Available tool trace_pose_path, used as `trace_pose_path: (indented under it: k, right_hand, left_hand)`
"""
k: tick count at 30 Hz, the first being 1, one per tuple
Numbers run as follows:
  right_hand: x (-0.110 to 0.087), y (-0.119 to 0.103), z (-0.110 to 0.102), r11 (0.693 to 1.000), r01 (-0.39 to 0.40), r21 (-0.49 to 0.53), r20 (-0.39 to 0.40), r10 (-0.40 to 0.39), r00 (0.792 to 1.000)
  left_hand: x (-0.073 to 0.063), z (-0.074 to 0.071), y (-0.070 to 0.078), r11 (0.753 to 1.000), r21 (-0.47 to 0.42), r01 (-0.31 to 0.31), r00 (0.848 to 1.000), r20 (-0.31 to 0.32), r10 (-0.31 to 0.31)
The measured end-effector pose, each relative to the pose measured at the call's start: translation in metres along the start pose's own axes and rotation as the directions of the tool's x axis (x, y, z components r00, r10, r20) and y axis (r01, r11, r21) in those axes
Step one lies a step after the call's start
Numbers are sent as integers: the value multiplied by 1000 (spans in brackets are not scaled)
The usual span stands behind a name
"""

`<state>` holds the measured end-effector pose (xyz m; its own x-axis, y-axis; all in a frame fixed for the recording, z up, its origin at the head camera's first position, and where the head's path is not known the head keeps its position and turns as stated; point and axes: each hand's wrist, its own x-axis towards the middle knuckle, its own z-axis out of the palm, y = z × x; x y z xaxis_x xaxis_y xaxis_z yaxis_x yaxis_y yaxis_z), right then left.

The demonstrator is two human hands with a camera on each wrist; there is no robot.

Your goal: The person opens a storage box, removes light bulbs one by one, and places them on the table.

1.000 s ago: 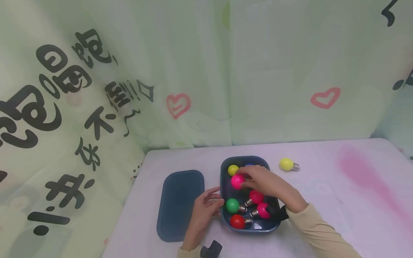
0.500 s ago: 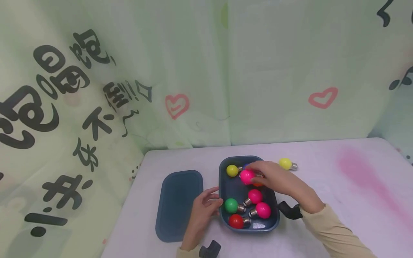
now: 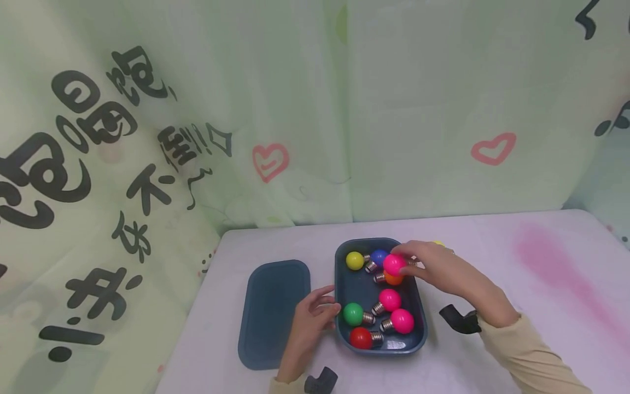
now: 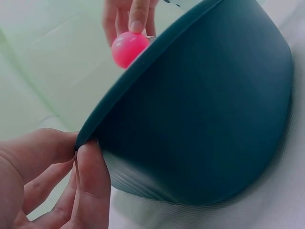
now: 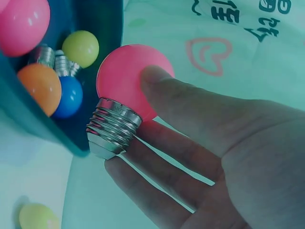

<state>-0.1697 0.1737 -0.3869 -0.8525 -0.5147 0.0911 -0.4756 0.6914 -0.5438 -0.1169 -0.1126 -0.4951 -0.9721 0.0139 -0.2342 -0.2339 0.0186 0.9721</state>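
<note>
My right hand point(image 3: 433, 265) pinches a pink light bulb point(image 5: 133, 81) between thumb and fingers, its metal screw base pointing away from the tray in the head view. The bulb is above the right side of a dark blue tray point(image 3: 348, 284). My left hand point(image 4: 52, 176) grips the tray's left rim between thumb and fingers. Inside the tray lie a yellow bulb point(image 3: 354, 261), a blue bulb point(image 3: 379, 257), an orange bulb point(image 3: 393, 278), a green bulb point(image 3: 353, 314), a red bulb point(image 3: 361, 338) and two more pink bulbs, one being the front pink bulb point(image 3: 403, 321).
A flat dark blue lid or shallow tray point(image 3: 273, 314) lies left of the tray on the pale table point(image 3: 492, 306). Another yellow bulb point(image 5: 38, 217) lies on the table beyond my right hand, mostly hidden in the head view. A printed curtain point(image 3: 418, 109) hangs behind.
My right hand has carried the pink bulb from over the tray's middle to its right side, uncovering the blue and orange bulbs. The left hand stays at the rim.
</note>
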Motion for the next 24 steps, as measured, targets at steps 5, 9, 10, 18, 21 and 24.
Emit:
trace_pose_path:
  k: [5,9,10,18,21,24]
  right_hand:
    - [-5,8,-5,1000,-7,-15,-17,6,1000]
    - [-10,17,-7,1000,-6,-22,-35,5,999]
    - [-11,19,-7,1000,-13,-23,-39,12,999]
    - [-21,42,-5,998,-39,-48,-60,36,998]
    - [-24,50,-4,998,-24,-61,-84,19,996]
    - [-25,57,-3,998,-12,-67,-101,5,995]
  left_hand:
    - [-1,0,1,1000,-1,2,1000,-3,-2]
    - [-2,1,2,1000,4,3,1000,-6,-3]
    - [-2,1,3,1000,4,1,1000,-6,-1]
    - [-3,0,3,1000,11,-15,1000,2,15]
    - [-4,1,4,1000,16,-13,1000,0,13]
    - [-3,1,4,1000,13,-8,1000,-3,8]
